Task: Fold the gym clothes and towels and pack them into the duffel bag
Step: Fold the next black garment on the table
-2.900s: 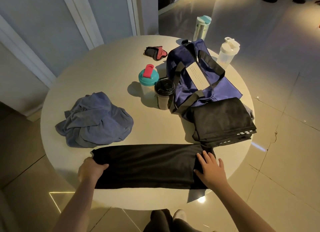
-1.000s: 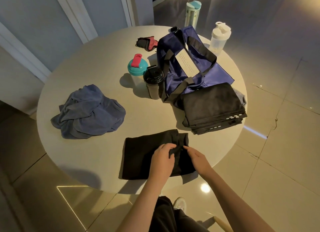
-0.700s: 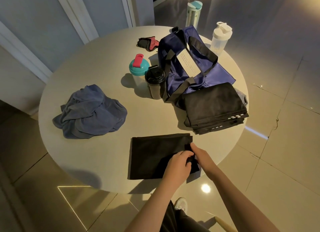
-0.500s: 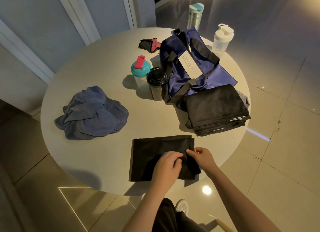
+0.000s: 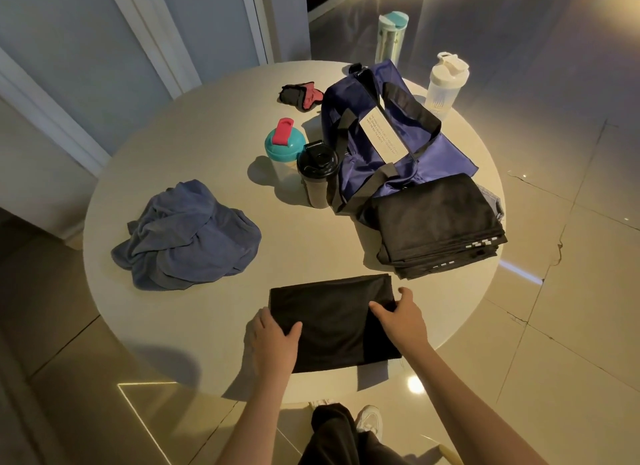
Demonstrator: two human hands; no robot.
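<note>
A folded black garment point(image 5: 332, 322) lies at the near edge of the round table point(image 5: 214, 145). My left hand point(image 5: 273, 340) holds its left edge and my right hand point(image 5: 403, 320) holds its right edge, each with the thumb on top of the cloth. The open navy duffel bag point(image 5: 388, 142) stands at the back right. A stack of folded black clothes point(image 5: 436, 222) leans against the bag's near end. A crumpled blue towel point(image 5: 187, 236) lies unfolded on the left.
A teal-lidded shaker point(image 5: 284, 145) and a black-lidded cup point(image 5: 317, 173) stand left of the bag. A white bottle point(image 5: 445, 83) and a tall teal-capped bottle point(image 5: 391, 36) stand behind it. Red-black gloves point(image 5: 301, 95) lie at the back. My legs are below the table edge.
The long black garment has been folded in half into a compact rectangle. My hands then moved apart from its right corner to its two side edges.
</note>
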